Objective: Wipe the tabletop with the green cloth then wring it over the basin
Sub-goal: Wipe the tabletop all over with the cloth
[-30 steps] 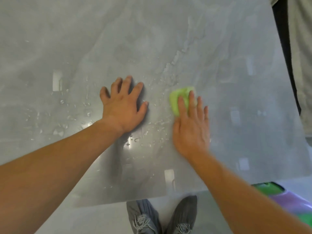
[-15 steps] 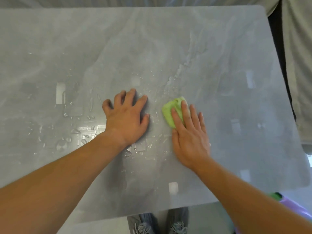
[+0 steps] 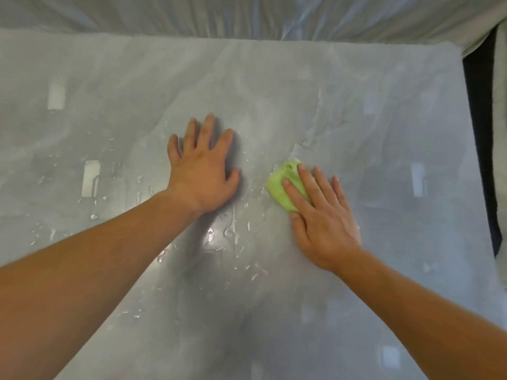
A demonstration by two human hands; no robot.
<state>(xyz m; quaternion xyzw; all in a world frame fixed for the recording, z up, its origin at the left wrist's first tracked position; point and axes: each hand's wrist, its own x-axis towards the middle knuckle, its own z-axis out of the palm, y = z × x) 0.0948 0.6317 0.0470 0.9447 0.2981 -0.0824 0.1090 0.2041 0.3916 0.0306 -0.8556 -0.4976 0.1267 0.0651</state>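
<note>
Mid-counter (image 3: 384, 133), we are pressing the green cloth (image 3: 282, 185) under our flat right hand (image 3: 321, 215); our left hand (image 3: 203, 171) is resting spread.

The glossy grey marble-patterned tabletop (image 3: 356, 78) gives flat open surface from the hands out to its far and right edges. Two obstacles lie near the middle: the left hand (image 3: 204, 171), flat with fingers spread, and the right hand (image 3: 321, 218), flat on a small crumpled light-green cloth (image 3: 282, 185). A lane of wet surface separates them, with scattered water droplets (image 3: 230, 231) in it. Both forearms cross the near area. A pale creased plastic sheet (image 3: 247, 15) bounds the far edge. A dark vertical gap (image 3: 477, 133) borders the right edge.
</note>
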